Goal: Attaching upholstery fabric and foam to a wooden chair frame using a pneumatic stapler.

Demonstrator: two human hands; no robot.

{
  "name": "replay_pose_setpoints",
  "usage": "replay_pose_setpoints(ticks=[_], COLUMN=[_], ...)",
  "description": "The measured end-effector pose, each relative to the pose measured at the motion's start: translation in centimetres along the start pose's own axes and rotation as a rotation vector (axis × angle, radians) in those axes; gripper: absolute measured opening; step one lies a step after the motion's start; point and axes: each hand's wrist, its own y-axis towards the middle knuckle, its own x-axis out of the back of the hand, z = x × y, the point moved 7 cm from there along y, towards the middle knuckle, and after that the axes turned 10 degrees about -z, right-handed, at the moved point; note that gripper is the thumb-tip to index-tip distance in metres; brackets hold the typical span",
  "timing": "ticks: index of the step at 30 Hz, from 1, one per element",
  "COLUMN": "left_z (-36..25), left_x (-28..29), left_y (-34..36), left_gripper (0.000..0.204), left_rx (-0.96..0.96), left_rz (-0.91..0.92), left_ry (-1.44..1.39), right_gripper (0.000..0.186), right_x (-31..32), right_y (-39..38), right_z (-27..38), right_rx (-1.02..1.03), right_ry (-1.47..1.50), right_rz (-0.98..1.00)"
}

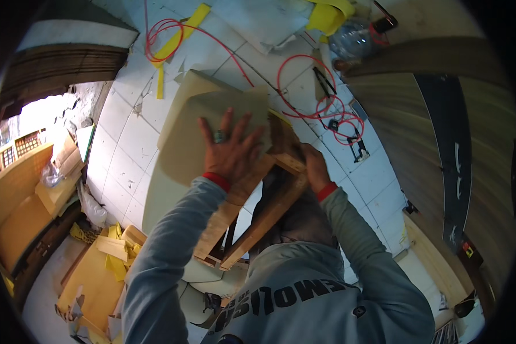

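Observation:
A piece of furniture with a wooden frame (269, 221) and cream foam padding (180, 140) stands tilted in front of my body. My left hand (233, 146) lies on the foam near its upper edge, fingers spread, with a ring on one finger. At the frame's right upper corner, my right hand (315, 167) grips the wood from the side; its fingertips are partly hidden behind the frame. Open gaps show between the wooden rails below my hands.
A red hose (281, 77) loops over the white tiled floor (117, 155), with a dark tool (358, 150) beside it at right. Yellow strips (183, 34) and a clear plastic bottle (350, 41) lie beyond. Boards and scraps (92, 275) are piled at lower left.

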Motion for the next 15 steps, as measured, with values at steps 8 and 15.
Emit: replay_pose_setpoints(ticks=[8,15], left_z=[-0.7,2.0], left_x=[0.2,-1.2], left_y=[0.7,-1.1], left_gripper=[0.058,0.069], left_rx=[0.025,-0.144], left_rz=[-0.055,-0.065], left_ry=[0.070,0.163], right_gripper=[0.048,0.023], right_x=[6.6,34.6], right_y=[0.9,15.7], right_z=[-3.9,-32.0], right_rx=[-0.052,0.100], right_ry=[0.172,-1.439], right_rz=[-0.092,0.053])
